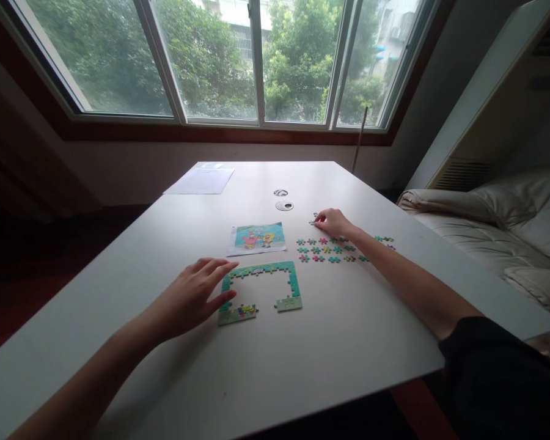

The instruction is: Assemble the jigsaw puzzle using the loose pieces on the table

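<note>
My left hand [201, 290] rests at the left side of a partly joined jigsaw puzzle border [266, 267], its fingers spread and holding nothing. The border is green and teal, with a bare middle and a gap in its near edge. Farther right, my right hand [332, 221] reaches past the loose puzzle pieces [318, 258], fingertips pinched on a small puzzle piece [312, 222] at the far left of the group. Several loose pieces lie in rough rows, some hidden under my right forearm. Behind the border lies a colourful cartoon picture sheet [259, 237].
Two round discs [284, 206] lie toward the back of the white table [165, 256]. White paper sheets [201, 181] sit at the far left corner. A window [256, 67] is beyond the table, and a pale leather sofa [481, 214] stands on the right.
</note>
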Tool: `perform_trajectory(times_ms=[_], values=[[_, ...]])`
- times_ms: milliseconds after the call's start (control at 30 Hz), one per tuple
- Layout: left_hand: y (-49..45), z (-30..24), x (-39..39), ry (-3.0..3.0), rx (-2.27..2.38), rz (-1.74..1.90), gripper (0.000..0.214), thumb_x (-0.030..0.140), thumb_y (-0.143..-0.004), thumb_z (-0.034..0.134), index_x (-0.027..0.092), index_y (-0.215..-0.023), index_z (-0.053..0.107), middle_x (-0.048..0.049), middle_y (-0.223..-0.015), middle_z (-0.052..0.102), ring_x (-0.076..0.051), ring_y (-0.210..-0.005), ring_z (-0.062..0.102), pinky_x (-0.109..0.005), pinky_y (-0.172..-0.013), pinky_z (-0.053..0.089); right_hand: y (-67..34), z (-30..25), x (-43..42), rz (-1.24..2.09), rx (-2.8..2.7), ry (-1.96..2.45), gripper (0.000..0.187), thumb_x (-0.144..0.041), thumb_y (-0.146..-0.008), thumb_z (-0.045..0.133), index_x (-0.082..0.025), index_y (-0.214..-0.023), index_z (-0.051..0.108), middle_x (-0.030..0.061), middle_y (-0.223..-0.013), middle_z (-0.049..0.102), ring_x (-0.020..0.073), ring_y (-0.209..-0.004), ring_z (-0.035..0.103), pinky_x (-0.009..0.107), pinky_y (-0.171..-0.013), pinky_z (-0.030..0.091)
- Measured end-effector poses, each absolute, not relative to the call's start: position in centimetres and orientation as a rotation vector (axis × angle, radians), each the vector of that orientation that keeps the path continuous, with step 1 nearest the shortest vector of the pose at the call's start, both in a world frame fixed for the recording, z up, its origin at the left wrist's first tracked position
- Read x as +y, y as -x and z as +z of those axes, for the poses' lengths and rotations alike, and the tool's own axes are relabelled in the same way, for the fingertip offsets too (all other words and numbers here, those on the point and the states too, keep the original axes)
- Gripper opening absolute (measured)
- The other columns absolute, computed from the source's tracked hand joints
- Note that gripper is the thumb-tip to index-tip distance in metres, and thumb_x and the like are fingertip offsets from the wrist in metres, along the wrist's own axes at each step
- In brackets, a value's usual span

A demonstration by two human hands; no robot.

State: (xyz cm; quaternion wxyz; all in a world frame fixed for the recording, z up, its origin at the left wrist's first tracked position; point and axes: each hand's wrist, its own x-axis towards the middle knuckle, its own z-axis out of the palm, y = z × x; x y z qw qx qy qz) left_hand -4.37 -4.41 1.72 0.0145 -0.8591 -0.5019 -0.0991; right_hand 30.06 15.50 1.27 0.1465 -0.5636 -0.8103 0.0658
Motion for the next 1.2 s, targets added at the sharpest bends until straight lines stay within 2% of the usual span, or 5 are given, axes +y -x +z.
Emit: perform_trajectory(times_ms=[333,500,833,1000,1200], values=[[6.1,2.3,-4.6,2.797,-1.649,-0.205,0.079,0.065,-0.074,0.056,0.022,-0.138,0.039,-0.0120,-0.135,0.049,-0.033,-0.123,0.042,-0.044,-0.096,0.041,-30.1,1.2,16.2,0.222,-2.326,1.624,0.015,-0.025,-0.076,0.064,-0.016,-0.083,0.074,0.0047,-0.086,0.073,0.0155,-0.078,0.064,0.021,-0.068,0.045],[6.5,2.4,-4.5,2.847,-1.649,-0.236,0.076,0.064,-0.072,0.059,0.023,-0.134,0.045,-0.0108,-0.134,0.051,-0.032,-0.123,0.044,-0.043,-0.096,0.042,-30.1,1.2,16.0,0.232,-2.315,1.613,0.014,-0.026,-0.076,0.065,-0.017,-0.081,0.074,0.0043,-0.084,0.073,0.0155,-0.077,0.064,0.021,-0.066,0.045],[6.9,2.5,-4.4,2.880,-1.672,-0.141,0.074,0.061,-0.076,0.056,0.021,-0.136,0.041,-0.0110,-0.137,0.047,-0.030,-0.126,0.041,-0.041,-0.099,0.041,-29.8,2.8,12.4,0.151,-2.289,1.468,0.018,-0.027,-0.079,0.061,-0.014,-0.085,0.072,0.0058,-0.081,0.071,0.0144,-0.071,0.062,0.023,-0.066,0.044],[6.1,2.9,-4.5,2.842,-1.621,-0.256,0.067,0.058,-0.077,0.058,0.024,-0.133,0.045,-0.0106,-0.133,0.051,-0.031,-0.121,0.045,-0.044,-0.096,0.043,-28.3,3.1,6.7,0.248,-2.313,1.165,0.013,-0.026,-0.077,0.064,-0.015,-0.082,0.071,0.0027,-0.073,0.068,0.0102,-0.060,0.056,0.022,-0.061,0.043],[1.2,3.0,-6.1,2.788,-1.479,-0.627,0.035,0.045,-0.084,0.056,0.022,-0.110,0.062,-0.0097,-0.107,0.064,-0.026,-0.097,0.059,-0.039,-0.081,0.051,-26.2,1.9,-0.6,0.398,-2.387,0.748,0.008,-0.023,-0.076,0.067,-0.017,-0.081,0.069,0.0021,-0.072,0.065,0.0113,-0.065,0.056,0.023,-0.063,0.044]])
